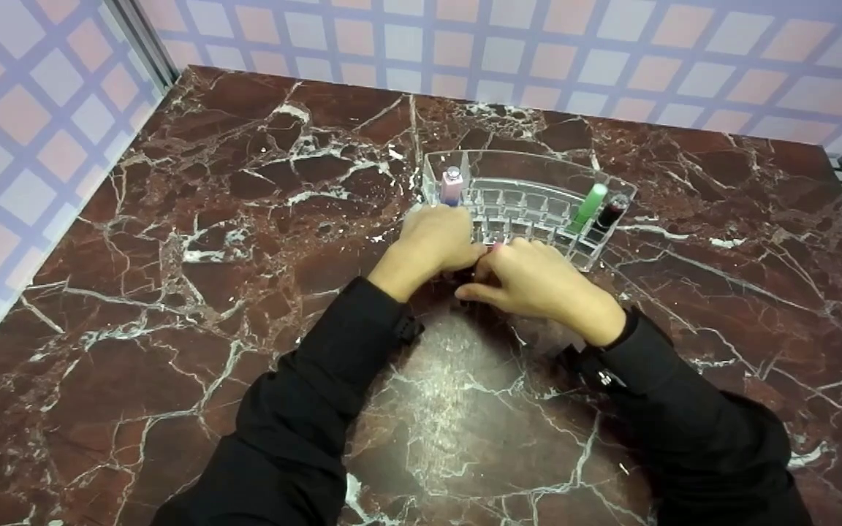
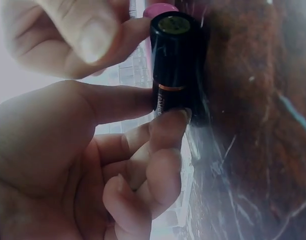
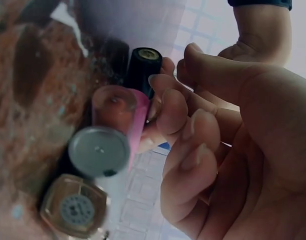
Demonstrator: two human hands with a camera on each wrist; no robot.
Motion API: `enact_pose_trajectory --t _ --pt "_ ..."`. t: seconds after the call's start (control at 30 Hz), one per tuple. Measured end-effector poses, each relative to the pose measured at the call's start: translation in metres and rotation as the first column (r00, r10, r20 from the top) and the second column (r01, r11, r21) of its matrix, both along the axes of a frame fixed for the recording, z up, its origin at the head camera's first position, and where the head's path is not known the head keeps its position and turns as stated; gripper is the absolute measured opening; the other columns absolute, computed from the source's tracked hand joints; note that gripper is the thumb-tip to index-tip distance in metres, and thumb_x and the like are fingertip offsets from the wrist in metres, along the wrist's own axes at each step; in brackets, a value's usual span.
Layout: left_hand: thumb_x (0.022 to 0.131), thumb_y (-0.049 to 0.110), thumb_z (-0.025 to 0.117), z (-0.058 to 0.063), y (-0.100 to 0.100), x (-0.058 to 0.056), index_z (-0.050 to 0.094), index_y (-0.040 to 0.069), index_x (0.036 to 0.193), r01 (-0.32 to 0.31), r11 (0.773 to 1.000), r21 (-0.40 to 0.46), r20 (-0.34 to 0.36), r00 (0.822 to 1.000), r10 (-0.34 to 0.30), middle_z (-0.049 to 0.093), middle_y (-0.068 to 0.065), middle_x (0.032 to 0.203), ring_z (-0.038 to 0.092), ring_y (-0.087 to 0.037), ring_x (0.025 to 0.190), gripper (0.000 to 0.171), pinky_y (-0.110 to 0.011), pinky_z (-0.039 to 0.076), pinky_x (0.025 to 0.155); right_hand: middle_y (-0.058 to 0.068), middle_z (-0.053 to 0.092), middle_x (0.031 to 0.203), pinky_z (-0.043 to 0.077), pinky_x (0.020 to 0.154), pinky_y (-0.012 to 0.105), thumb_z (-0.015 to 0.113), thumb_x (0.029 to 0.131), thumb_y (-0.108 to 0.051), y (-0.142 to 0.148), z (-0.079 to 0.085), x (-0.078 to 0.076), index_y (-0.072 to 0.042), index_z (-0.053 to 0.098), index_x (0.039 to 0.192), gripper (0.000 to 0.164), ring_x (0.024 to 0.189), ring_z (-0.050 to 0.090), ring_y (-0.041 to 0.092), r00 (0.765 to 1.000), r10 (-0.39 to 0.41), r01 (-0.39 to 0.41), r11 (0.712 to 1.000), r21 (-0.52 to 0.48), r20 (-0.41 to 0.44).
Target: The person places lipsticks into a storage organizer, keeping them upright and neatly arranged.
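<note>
Brown marbled table (image 1: pixel 136 321), left fingers (image 2: pixel 165 132) pinching black tube (image 2: pixel 173 60), right fingers (image 3: pixel 190 180) loosely curled nearby

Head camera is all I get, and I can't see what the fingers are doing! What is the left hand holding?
Observer: From the left wrist view, the left hand pinches a black tube.

Operator: Ooh! Is it black all over?

Observer: No, a thin orange band runs across it.

Operator: Pretty! Is anything else hiding from me down there?

Observer: Yes, the right wrist view shows a squarish brown container with a round pale label on the end facing that camera. The writing is too blurry to read.
</note>
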State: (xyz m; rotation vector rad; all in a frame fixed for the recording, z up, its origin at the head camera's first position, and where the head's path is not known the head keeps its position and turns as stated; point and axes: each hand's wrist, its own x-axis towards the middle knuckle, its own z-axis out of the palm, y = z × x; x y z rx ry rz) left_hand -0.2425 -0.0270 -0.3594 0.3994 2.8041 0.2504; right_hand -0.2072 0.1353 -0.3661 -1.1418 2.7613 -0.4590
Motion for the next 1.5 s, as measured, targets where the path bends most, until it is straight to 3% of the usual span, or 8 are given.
enact_pose_trajectory --t 0.4,0.6,0.77,0.97,1.3,1.5 --pt "0.103 0.040 0.056 0.001 -0.003 0.001 0.060 0.017 0.069 0.006 1.000 0.024 0.030 1.000 -0.006 0.064 0.001 0.069 0.062 -0.020 0.070 0.041 -0.038 0.047 0.089 -0.003 0.054 0.057 0.050 0.051 0.038 0.077 0.091 -0.050 -0.001 -0.006 0.002 -0.017 0.061 0.062 0.046 0.050 0.052 0.015 0.996 -0.064 0.065 0.998 0.023 -0.065" --pt "0.103 0.038 0.055 0.000 -0.003 0.003 0.058 0.017 0.069 -0.008 1.000 0.024 0.051 0.999 0.007 0.061 0.001 0.067 0.056 -0.016 0.061 0.041 -0.032 0.045 0.071 0.001 0.059 0.064 0.053 0.052 0.038 0.079 0.088 -0.050 -0.001 -0.009 0.004 -0.014 0.061 0.070 0.044 0.052 0.056 0.017 0.993 -0.097 0.099 0.995 0.033 -0.066" --pt "0.105 0.056 0.047 -0.002 0.000 0.004 0.056 0.018 0.069 -0.017 1.000 0.009 0.058 0.998 0.016 0.063 -0.001 0.070 0.057 -0.016 0.062 0.054 -0.030 0.045 0.058 -0.002 0.058 0.058 0.051 0.052 0.038 0.079 0.088 -0.049 -0.001 -0.011 0.004 -0.014 0.062 0.068 0.043 0.050 0.055 0.015 0.993 -0.106 0.107 0.994 0.023 -0.046" --pt "0.102 0.069 0.040 -0.006 0.001 0.005 0.057 0.017 0.069 -0.033 0.999 -0.013 0.046 0.998 0.034 0.065 -0.002 0.072 0.061 -0.019 0.067 0.064 -0.032 0.048 0.061 -0.005 0.056 0.054 0.050 0.051 0.038 0.079 0.089 -0.047 -0.001 -0.011 0.004 -0.016 0.065 0.065 0.042 0.048 0.052 0.013 0.996 -0.083 0.083 0.997 -0.001 -0.044" --pt "0.105 0.057 0.047 -0.007 -0.001 0.005 0.061 0.016 0.070 -0.034 0.999 -0.014 0.061 0.998 0.034 0.065 0.000 0.066 0.064 -0.021 0.068 0.055 -0.036 0.053 0.066 -0.006 0.056 0.055 0.048 0.051 0.036 0.079 0.089 -0.048 -0.001 -0.011 0.002 -0.017 0.067 0.064 0.041 0.049 0.052 0.013 0.997 -0.076 0.076 0.997 -0.004 -0.012" --pt "0.105 0.053 0.048 -0.006 0.000 0.006 0.061 0.016 0.068 -0.043 0.999 0.002 0.061 0.997 0.043 0.063 0.000 0.063 0.062 -0.020 0.067 0.054 -0.034 0.049 0.064 -0.005 0.057 0.056 0.049 0.053 0.037 0.079 0.088 -0.048 -0.002 -0.010 0.002 -0.017 0.068 0.066 0.040 0.050 0.053 0.013 0.997 -0.082 0.082 0.997 -0.003 -0.005"
